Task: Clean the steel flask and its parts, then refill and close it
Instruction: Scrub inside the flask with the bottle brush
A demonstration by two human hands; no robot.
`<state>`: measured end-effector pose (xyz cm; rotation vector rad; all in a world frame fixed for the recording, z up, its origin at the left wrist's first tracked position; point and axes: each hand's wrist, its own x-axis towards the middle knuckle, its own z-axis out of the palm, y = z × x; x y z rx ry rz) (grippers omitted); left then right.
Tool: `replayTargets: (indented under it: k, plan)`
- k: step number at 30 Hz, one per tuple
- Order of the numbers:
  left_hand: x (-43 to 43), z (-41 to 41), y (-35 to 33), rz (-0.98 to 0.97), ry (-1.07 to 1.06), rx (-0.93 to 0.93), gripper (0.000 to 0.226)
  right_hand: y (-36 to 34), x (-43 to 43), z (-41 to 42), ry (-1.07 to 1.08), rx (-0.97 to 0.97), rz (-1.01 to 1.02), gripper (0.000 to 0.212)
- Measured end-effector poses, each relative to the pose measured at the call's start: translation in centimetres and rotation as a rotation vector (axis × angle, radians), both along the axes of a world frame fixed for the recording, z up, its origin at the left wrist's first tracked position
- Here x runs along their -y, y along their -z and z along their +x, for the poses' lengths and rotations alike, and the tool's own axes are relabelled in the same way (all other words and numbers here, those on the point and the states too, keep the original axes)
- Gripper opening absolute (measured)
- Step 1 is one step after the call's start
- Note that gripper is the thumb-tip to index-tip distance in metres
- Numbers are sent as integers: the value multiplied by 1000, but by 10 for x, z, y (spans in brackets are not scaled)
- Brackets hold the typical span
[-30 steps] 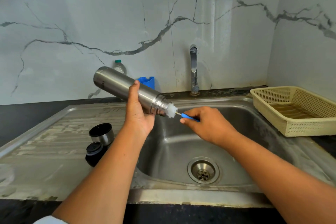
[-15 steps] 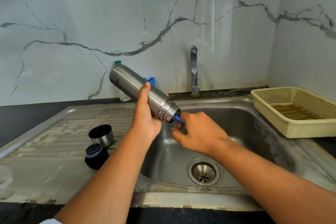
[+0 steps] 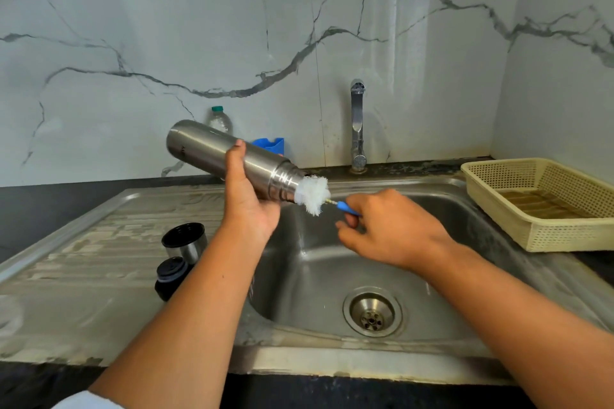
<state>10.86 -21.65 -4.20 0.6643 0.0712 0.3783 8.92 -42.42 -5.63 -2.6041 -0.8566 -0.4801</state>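
**A:** Where was the flask?

**B:** The steel flask point(image 3: 202, 148) was up in the air over the left edge of the sink basin point(image 3: 465, 219). It was tilted, with its base high to the left and its open mouth low to the right.

**A:** Which hand had it?

**B:** The left hand point(image 3: 249, 202) gripped the body near the neck. The thumb lay up the front, and the other fingers were wrapped behind, out of sight.

**A:** And the other hand?

**B:** The right hand point(image 3: 388, 229) had its fingers curled, pinching the blue handle of a bottle brush point(image 3: 314, 194). The white bristle head sat at the flask's mouth, mostly outside it.

**A:** The flask's parts?

**B:** They were on the drainboard point(image 3: 99, 242), left of the basin. The steel cup point(image 3: 186, 241) stood with its dark opening upward, and the black stopper point(image 3: 171, 276) was just beside it on the near side.

**A:** Anything else?

**B:** A tap point(image 3: 358, 123) rose behind the basin, and a cream plastic basket point(image 3: 564, 236) sat to the right. A clear bottle point(image 3: 219, 121) with a green cap and a blue holder point(image 3: 270, 144) stood against the marble wall point(image 3: 166, 26), behind the flask.
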Motion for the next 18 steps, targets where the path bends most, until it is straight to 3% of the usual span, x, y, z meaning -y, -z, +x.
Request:
replayTargets:
  k: [5,9,14,18]
  plan:
    - [26,-7,11,97,64,-58,44,7,-23,-5,-15,-51,25,19]
    - [29,-4,9,126,87,-35,43,6,-12,2,88,-25,39,11]
    - [34,-3,10,301,69,-171,80,7,-7,3,264,70,102,17]
    - [29,-4,13,253,29,-158,77,11,-6,5,322,148,125,20]
